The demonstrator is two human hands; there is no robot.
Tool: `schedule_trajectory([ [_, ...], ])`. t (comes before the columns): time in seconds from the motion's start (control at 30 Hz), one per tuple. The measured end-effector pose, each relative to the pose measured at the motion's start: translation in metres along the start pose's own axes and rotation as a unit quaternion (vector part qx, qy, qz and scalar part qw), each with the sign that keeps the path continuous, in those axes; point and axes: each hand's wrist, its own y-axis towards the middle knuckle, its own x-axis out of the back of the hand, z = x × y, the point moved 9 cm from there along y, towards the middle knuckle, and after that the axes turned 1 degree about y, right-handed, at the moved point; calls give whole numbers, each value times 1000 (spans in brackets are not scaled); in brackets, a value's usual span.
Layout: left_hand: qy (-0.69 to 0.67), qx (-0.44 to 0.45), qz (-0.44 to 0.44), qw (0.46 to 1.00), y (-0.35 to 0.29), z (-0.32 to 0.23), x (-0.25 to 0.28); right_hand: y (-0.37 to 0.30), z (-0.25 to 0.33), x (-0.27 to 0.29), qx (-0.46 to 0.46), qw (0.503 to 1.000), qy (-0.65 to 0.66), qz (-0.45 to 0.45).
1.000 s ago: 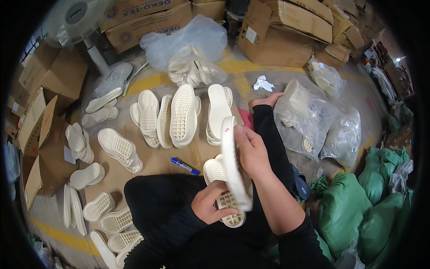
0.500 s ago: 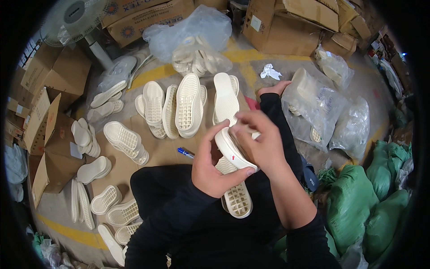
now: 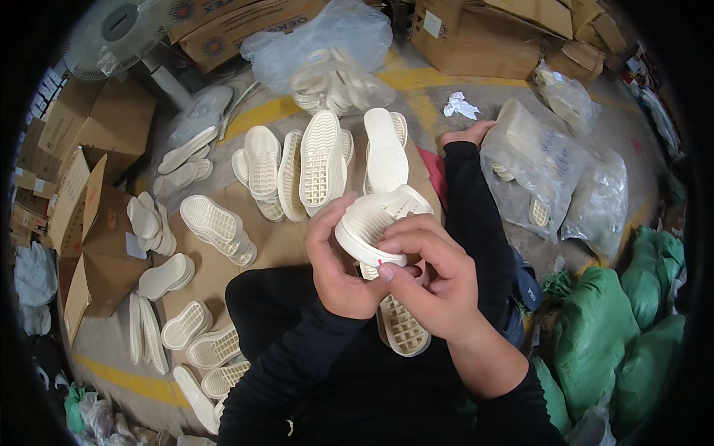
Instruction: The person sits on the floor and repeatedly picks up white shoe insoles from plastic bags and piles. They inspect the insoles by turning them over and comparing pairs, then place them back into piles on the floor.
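A cream shoe sole (image 3: 363,220) is held up over my lap, bent so its ridged tread faces upward. My left hand (image 3: 338,275) wraps round its left side. My right hand (image 3: 439,279) grips the near right part, thumb by a small red mark (image 3: 379,262) on the white sidewall and fingers over the tread. Below my hands another sole (image 3: 405,327) lies on my lap, grid side up and partly covered. Just beyond the held sole, a flat sole (image 3: 386,152) rests against others beside several upright soles (image 3: 323,160).
Stacked soles (image 3: 216,224) lie on flattened cardboard (image 3: 282,249) at the left. Cardboard boxes (image 3: 111,253) and a fan (image 3: 119,33) stand farther left. Plastic bags of soles (image 3: 535,163) are at the right, green sacks (image 3: 591,334) nearer. My bare foot (image 3: 468,134) is at the far right.
The held sole has turned and bent, so its tread now shows. My right hand has come down from its top edge to the red mark. The blue pen is out of sight.
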Motion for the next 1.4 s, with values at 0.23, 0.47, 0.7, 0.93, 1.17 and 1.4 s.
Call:
schedule_trajectory([
  [0.23,46,-65,17,997,1,-10,0,-5,2,-3,-48,998,29,4],
  [0.47,72,-66,11,995,-1,-8,1,-7,12,-3,25,998,-31,-39],
  [0.7,57,-61,-9,996,-2,-7,3,-2,23,-3,121,986,-114,-21],
  [0.93,152,-6,-14,988,14,-23,7,15,39,12,176,976,-130,-18],
  [1.17,226,-23,78,971,34,-50,1,28,51,15,145,967,-199,67],
  [1.4,254,-44,90,962,33,-57,7,27,47,8,111,971,-196,81],
])
